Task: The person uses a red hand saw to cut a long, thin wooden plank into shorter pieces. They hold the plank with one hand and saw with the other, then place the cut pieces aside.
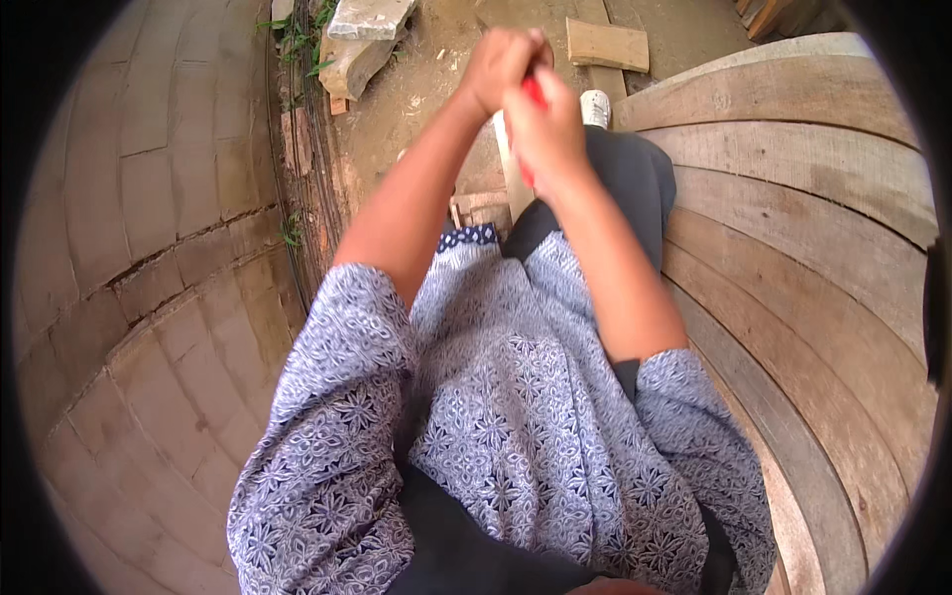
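My two hands are raised together at the top middle of the head view. My left hand [499,61] is curled into a fist over the top end of a small red object [534,92]. My right hand [546,129] closes around the same red object just below, and only a sliver of red shows between the fingers. A pale strip [513,171] hangs below the hands, partly hidden by my right wrist. What the red object is cannot be made out. Both forearms rise from blue-and-white patterned sleeves.
A curved stack of wooden planks [793,198] fills the right side. A brick wall [149,248] runs along the left. Ahead lie dirt ground, stone slabs [359,40], a loose wooden board [607,45] and my white shoe [595,104].
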`<action>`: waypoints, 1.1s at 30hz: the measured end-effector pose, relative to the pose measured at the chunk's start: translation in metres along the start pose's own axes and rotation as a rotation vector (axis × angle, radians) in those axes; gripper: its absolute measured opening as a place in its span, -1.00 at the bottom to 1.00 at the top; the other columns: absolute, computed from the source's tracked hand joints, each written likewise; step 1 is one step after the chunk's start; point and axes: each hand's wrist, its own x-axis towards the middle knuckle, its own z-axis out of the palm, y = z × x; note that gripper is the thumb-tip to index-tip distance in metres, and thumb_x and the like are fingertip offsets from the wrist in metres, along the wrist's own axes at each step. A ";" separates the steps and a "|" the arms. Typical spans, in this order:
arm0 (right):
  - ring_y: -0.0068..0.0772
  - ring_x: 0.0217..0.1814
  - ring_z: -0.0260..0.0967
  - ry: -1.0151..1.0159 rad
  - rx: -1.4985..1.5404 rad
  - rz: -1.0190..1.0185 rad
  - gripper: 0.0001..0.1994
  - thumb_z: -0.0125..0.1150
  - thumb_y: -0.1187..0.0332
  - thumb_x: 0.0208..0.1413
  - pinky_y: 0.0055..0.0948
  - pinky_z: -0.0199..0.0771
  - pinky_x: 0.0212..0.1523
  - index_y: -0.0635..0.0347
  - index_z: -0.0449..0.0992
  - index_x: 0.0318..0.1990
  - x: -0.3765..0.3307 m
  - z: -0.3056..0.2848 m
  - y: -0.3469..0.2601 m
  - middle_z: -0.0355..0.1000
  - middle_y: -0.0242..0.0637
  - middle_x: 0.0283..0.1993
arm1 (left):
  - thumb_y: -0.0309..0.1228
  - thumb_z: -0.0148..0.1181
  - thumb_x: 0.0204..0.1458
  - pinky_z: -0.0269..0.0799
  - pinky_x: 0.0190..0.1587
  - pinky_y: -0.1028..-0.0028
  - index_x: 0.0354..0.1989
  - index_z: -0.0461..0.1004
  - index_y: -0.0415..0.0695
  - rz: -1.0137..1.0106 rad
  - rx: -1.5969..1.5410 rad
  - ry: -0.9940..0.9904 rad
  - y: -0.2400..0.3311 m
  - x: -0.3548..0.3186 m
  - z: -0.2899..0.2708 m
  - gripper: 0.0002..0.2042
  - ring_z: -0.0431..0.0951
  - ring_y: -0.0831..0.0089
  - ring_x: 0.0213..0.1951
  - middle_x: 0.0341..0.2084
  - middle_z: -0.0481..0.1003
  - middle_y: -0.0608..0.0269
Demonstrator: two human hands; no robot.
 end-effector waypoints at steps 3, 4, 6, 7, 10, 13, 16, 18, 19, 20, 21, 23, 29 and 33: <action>-0.67 -0.66 0.19 -0.059 0.061 0.038 -0.96 0.08 0.46 0.13 -0.54 0.18 -0.67 0.20 0.39 -0.31 0.006 -0.009 0.007 0.28 -0.47 -0.60 | -0.17 -0.22 0.19 0.37 -0.44 0.33 -0.62 0.45 -0.20 -0.350 -0.163 -0.109 0.005 0.005 0.000 -0.54 0.49 0.19 -0.58 -0.67 0.46 0.08; -0.68 -0.66 0.19 -0.022 -0.005 -0.105 -0.96 0.08 0.47 0.14 -0.54 0.17 -0.66 0.21 0.40 -0.28 -0.005 -0.012 0.027 0.28 -0.49 -0.59 | -0.16 -0.22 0.16 0.37 -0.43 0.32 -0.60 0.47 -0.20 -0.347 -0.140 -0.157 0.008 -0.009 0.006 -0.54 0.48 0.20 -0.58 -0.65 0.48 0.07; -0.74 -0.61 0.19 0.003 -0.051 -0.233 -0.89 0.08 0.49 0.16 -0.60 0.16 -0.62 0.23 0.43 -0.16 -0.048 -0.022 0.037 0.29 -0.51 -0.56 | -0.14 -0.16 0.09 0.40 -0.38 0.11 -0.61 0.54 -0.11 -0.292 -0.034 -0.177 0.041 -0.031 0.013 -0.58 0.52 -0.02 -0.49 -0.61 0.50 0.01; -0.77 -0.57 0.19 -0.038 0.022 -0.135 -0.85 0.08 0.50 0.19 -0.64 0.14 -0.59 0.22 0.42 -0.10 -0.077 -0.034 0.033 0.29 -0.52 -0.54 | -0.16 -0.15 0.08 0.38 -0.34 0.11 -0.67 0.45 -0.11 -0.251 -0.122 -0.161 0.072 -0.036 0.017 -0.60 0.49 -0.01 -0.51 -0.66 0.46 0.03; -0.44 -0.26 0.43 -0.135 -0.011 -0.010 -0.67 0.10 0.51 0.11 -0.42 0.42 -0.24 0.38 0.35 0.05 -0.158 -0.062 0.002 0.46 -0.19 -0.26 | -0.23 -0.18 0.16 0.26 -0.37 0.12 -0.64 0.39 -0.08 -0.139 -0.059 -0.151 0.147 -0.066 0.017 -0.64 0.37 0.06 -0.56 -0.69 0.36 0.14; -0.39 -0.21 0.46 -0.179 -0.058 -0.032 -0.58 0.09 0.52 0.07 -0.40 0.45 -0.18 0.41 0.32 0.13 -0.180 -0.069 -0.019 0.46 -0.14 -0.21 | -0.25 -0.13 0.11 0.27 -0.34 0.15 -0.66 0.38 -0.09 -0.172 -0.105 -0.232 0.176 -0.069 0.004 -0.66 0.38 0.09 -0.55 -0.68 0.37 0.16; -0.40 -0.30 0.46 -0.106 -0.038 -0.133 -0.61 0.10 0.51 0.05 -0.37 0.44 -0.26 0.39 0.37 0.07 -0.134 -0.044 -0.001 0.48 -0.17 -0.29 | -0.27 -0.07 -0.01 0.28 -0.31 0.16 -0.68 0.41 -0.08 -0.176 -0.089 -0.084 0.122 -0.067 0.012 -0.73 0.41 0.14 -0.54 -0.68 0.39 0.13; -0.42 -0.37 0.43 -0.015 -0.121 -0.180 -0.69 0.10 0.48 0.04 -0.37 0.41 -0.34 0.36 0.43 -0.02 -0.069 -0.018 0.032 0.48 -0.20 -0.36 | -0.22 -0.11 0.04 0.34 -0.32 0.16 -0.67 0.46 -0.12 -0.198 -0.072 -0.138 0.050 -0.042 0.006 -0.65 0.47 0.09 -0.53 -0.66 0.44 0.05; -0.43 -0.40 0.42 0.055 -0.169 -0.222 -0.73 0.10 0.47 0.04 -0.37 0.39 -0.38 0.35 0.45 -0.08 -0.036 -0.006 0.043 0.48 -0.21 -0.39 | -0.18 -0.18 0.11 0.35 -0.36 0.22 -0.64 0.45 -0.16 -0.263 -0.127 -0.153 0.027 -0.023 0.002 -0.59 0.46 0.12 -0.56 -0.68 0.43 0.06; -0.57 -0.50 0.31 0.012 -0.049 -0.106 -0.79 0.06 0.50 0.09 -0.48 0.30 -0.49 0.29 0.44 -0.11 -0.012 0.001 0.033 0.38 -0.34 -0.49 | -0.15 -0.25 0.18 0.35 -0.40 0.28 -0.62 0.45 -0.20 -0.343 -0.182 -0.165 0.010 -0.015 -0.004 -0.52 0.44 0.16 -0.58 -0.70 0.42 0.06; -0.70 -0.61 0.20 -0.020 0.059 0.025 -0.85 0.02 0.53 0.14 -0.59 0.21 -0.61 0.22 0.43 -0.14 0.002 0.002 0.019 0.29 -0.47 -0.58 | -0.14 -0.24 0.18 0.36 -0.42 0.29 -0.61 0.46 -0.21 -0.358 -0.176 -0.142 0.000 -0.007 -0.003 -0.52 0.44 0.17 -0.59 -0.70 0.43 0.05; -0.71 -0.67 0.15 -0.076 0.164 0.082 -0.91 0.03 0.49 0.14 -0.59 0.14 -0.69 0.21 0.41 -0.21 0.007 -0.005 0.008 0.24 -0.50 -0.61 | -0.12 -0.22 0.17 0.37 -0.45 0.31 -0.60 0.48 -0.21 -0.392 -0.178 -0.109 -0.003 0.003 0.001 -0.51 0.45 0.18 -0.61 -0.70 0.44 0.04; -0.46 -0.36 0.43 -0.084 -0.003 0.057 -0.76 0.12 0.49 0.08 -0.38 0.42 -0.33 0.34 0.43 -0.08 -0.106 -0.041 0.025 0.47 -0.22 -0.39 | -0.20 -0.05 0.01 0.35 -0.34 0.12 -0.72 0.41 -0.10 -0.182 -0.080 -0.150 0.087 -0.051 0.017 -0.66 0.45 0.05 -0.55 -0.70 0.42 0.07; -0.38 -0.10 0.46 -0.152 0.012 0.007 -0.62 0.09 0.52 0.13 -0.40 0.45 -0.09 0.42 0.33 0.11 -0.180 -0.063 -0.011 0.47 -0.14 -0.12 | -0.24 -0.02 -0.02 0.30 -0.29 0.14 -0.73 0.38 -0.07 -0.218 -0.112 -0.255 0.179 -0.064 0.002 -0.70 0.41 0.09 -0.55 -0.68 0.42 0.16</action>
